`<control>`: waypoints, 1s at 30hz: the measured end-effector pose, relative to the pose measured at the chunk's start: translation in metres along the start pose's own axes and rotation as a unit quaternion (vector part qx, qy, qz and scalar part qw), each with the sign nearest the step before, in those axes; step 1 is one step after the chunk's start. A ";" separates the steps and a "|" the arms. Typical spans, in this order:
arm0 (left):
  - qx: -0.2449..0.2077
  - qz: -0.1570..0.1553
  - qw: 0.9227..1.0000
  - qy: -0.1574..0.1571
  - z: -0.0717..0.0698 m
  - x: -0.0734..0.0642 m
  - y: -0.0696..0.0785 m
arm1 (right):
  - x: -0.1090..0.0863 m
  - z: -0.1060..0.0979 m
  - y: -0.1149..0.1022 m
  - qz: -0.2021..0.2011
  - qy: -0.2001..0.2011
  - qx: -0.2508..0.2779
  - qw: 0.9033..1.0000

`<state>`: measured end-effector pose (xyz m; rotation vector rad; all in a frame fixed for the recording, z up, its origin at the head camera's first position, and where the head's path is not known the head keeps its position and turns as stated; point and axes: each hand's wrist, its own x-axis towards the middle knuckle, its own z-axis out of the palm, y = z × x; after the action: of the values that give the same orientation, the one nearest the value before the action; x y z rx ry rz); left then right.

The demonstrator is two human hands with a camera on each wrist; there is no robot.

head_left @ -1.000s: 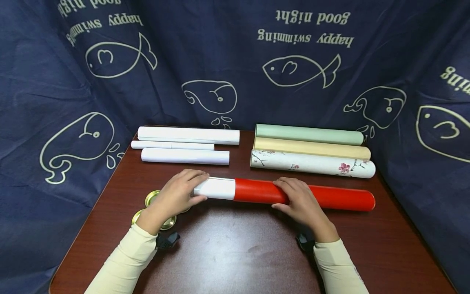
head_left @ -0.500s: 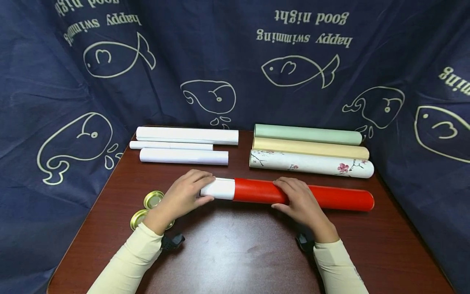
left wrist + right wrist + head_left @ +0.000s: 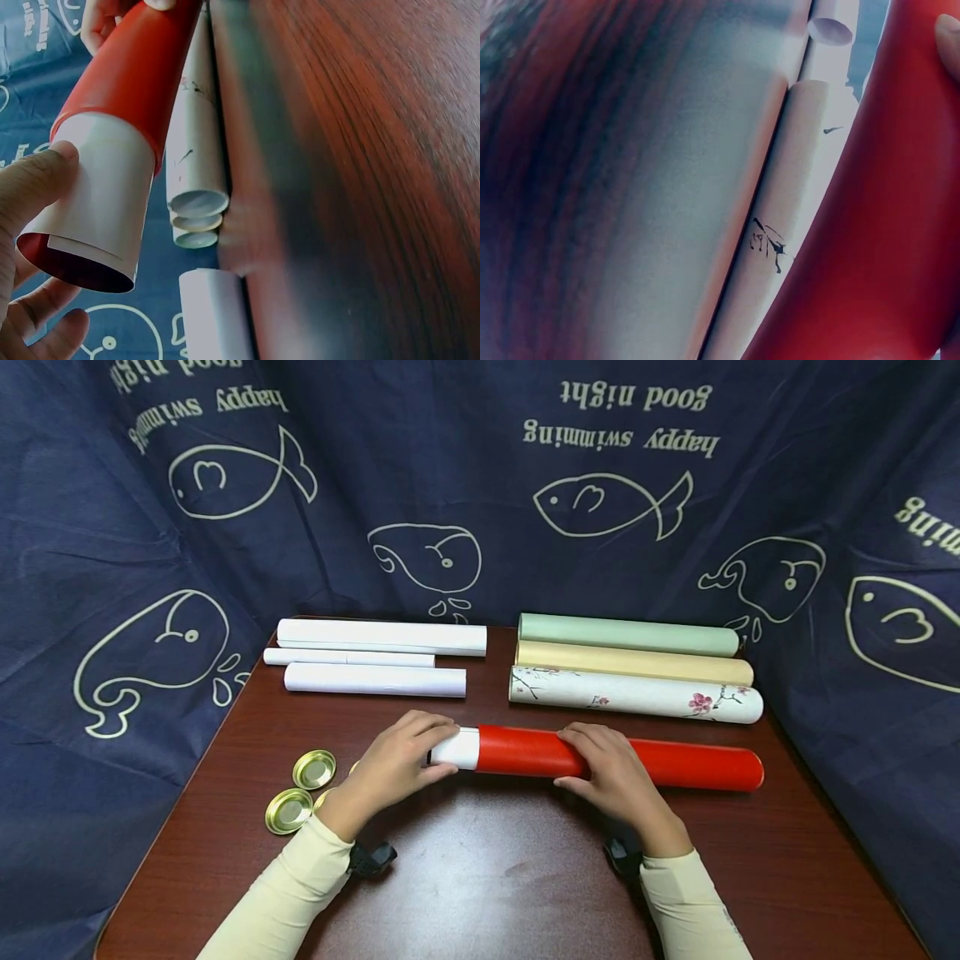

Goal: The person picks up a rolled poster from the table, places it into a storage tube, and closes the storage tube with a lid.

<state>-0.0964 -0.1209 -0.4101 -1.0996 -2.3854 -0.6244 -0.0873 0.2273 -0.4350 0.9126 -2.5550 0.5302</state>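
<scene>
White roll partly inside red tube (inner end hidden)

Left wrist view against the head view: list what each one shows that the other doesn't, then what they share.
Only the left wrist view looks into the dark hollow end of the white roll. Only the head view shows the round gold caps and cream sleeves. Both show the left hand gripping that roll, the red tube around its far part, and the flowered tube.
</scene>
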 end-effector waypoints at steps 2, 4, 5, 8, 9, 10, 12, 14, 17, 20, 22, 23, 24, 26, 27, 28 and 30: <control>-0.003 0.000 1.000 0.001 0.003 0.002 0.001 | 0.000 0.000 0.000 0.000 0.000 0.000 1.000; -0.006 -0.001 1.000 0.001 0.005 0.003 0.002 | 0.000 0.000 0.000 0.000 0.000 0.000 1.000; -0.007 -0.001 1.000 0.000 0.006 0.004 0.002 | 0.000 0.000 0.001 -0.001 0.000 -0.001 1.000; -0.013 -0.005 1.000 -0.006 0.007 0.005 0.003 | 0.000 0.001 0.002 -0.004 0.003 -0.001 1.000; -0.016 -0.009 1.000 -0.009 0.008 0.005 0.003 | 0.000 0.001 0.002 -0.005 0.005 0.000 1.000; -0.020 -0.013 1.000 -0.013 0.008 0.004 0.002 | 0.000 0.002 0.002 -0.007 0.006 0.001 1.000; -0.028 -0.020 0.999 -0.019 0.006 0.002 0.001 | 0.000 0.003 0.002 -0.008 0.007 0.001 1.000; -0.030 -0.027 0.999 -0.023 0.003 -0.001 -0.001 | -0.001 0.003 0.002 -0.008 0.006 0.001 1.000; -0.031 -0.030 0.999 -0.029 -0.003 -0.004 -0.005 | -0.001 0.002 0.001 -0.007 0.004 -0.001 1.000; -0.030 -0.032 0.998 -0.042 -0.007 -0.006 -0.008 | -0.001 0.001 0.001 -0.007 0.004 -0.002 1.000; -0.036 -0.033 0.997 -0.053 -0.008 -0.007 -0.009 | -0.001 0.001 0.000 -0.008 0.005 -0.003 1.000; -0.038 -0.032 0.997 -0.056 -0.008 -0.008 -0.009 | -0.001 0.001 0.000 -0.009 0.006 -0.003 1.000; -0.042 -0.031 0.997 -0.058 -0.008 -0.008 -0.010 | -0.001 0.001 0.000 -0.010 0.006 -0.003 1.000; -0.048 -0.030 0.996 -0.061 -0.009 -0.008 -0.010 | -0.001 0.000 0.000 -0.012 0.007 -0.003 1.000; -0.050 -0.029 0.996 -0.061 -0.009 -0.008 -0.010 | -0.001 0.000 0.000 -0.013 0.007 -0.003 1.000; -0.052 -0.029 0.996 -0.061 -0.009 -0.008 -0.010 | -0.001 0.000 0.000 -0.013 0.007 -0.003 1.000; -0.056 -0.027 0.996 -0.061 -0.009 -0.008 -0.010 | -0.002 0.000 0.000 -0.014 0.007 -0.003 1.000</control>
<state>-0.0974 -0.1363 -0.4093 -1.1536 -2.5167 -0.7360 -0.0860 0.2279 -0.4361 0.9368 -2.5270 0.5185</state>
